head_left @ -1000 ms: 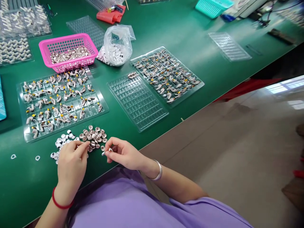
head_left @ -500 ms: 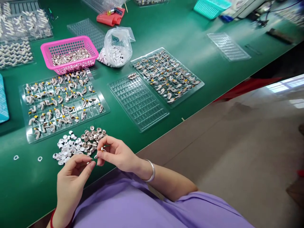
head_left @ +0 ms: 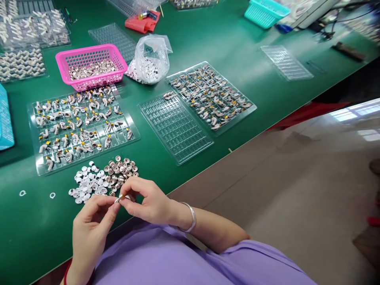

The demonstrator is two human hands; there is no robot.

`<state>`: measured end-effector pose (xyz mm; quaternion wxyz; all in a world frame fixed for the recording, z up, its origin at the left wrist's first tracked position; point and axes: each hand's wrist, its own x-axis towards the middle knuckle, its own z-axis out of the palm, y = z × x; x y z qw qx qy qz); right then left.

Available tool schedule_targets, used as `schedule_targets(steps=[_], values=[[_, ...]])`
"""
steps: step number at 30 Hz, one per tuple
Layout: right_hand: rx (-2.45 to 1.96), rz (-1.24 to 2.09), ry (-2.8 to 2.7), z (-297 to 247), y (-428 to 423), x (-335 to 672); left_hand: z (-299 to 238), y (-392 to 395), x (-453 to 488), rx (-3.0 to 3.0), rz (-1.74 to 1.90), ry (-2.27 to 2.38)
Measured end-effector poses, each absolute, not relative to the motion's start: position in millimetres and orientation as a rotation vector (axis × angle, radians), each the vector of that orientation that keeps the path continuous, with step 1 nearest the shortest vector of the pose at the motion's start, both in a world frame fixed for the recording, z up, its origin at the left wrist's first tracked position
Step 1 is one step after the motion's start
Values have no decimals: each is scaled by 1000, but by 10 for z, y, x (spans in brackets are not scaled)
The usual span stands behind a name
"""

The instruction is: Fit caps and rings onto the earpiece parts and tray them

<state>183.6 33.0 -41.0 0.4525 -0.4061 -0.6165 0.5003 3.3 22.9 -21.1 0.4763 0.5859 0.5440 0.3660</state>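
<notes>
My left hand (head_left: 90, 227) and my right hand (head_left: 148, 200) meet at the near edge of the green table (head_left: 231, 43), fingertips pinched together on a small round metal part (head_left: 121, 196). Just beyond them lie a heap of white discs (head_left: 87, 184) and a heap of brownish metal rings (head_left: 121, 171). A clear tray (head_left: 80, 126) of small curved beige parts with yellow tips sits behind the heaps. My right wrist wears a silver bangle.
An almost bare clear tray (head_left: 175, 126) and a filled tray (head_left: 210, 95) lie to the right. A pink basket (head_left: 90, 65) of rings, a plastic bag (head_left: 150, 59) of discs, further trays and a teal basket (head_left: 264, 10) stand farther back. Two loose white rings (head_left: 37, 194) lie left.
My left hand left the heap of discs and drew back toward me. My right hand moved left to meet it, and both now pinch the small part together.
</notes>
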Motion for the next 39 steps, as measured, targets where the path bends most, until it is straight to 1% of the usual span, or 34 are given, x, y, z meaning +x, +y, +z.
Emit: schedule_targets(steps=[4,8,11,16,22,29,39], values=[[-1012,1262,-1510,-411,322,1800,-268,180,17,1230,918,1316],[-1080,1400,-1398,-359,342,1815,-304,156,8,976,1015,1264],[-1101,1480,-1330,-316,366,1835,-290,156,26,799,1015,1231],[-1098,1434,-1392,-277,377,1833,-281,141,44,675,950,1205],[-1067,1267,-1582,-226,376,1826,-353,111,26,720,953,1306],[-1081,1208,-1707,-184,381,1845,-380,61,-4,967,947,1403],[-1157,1159,-1754,-176,385,1812,-354,50,35,1295,1066,1456]])
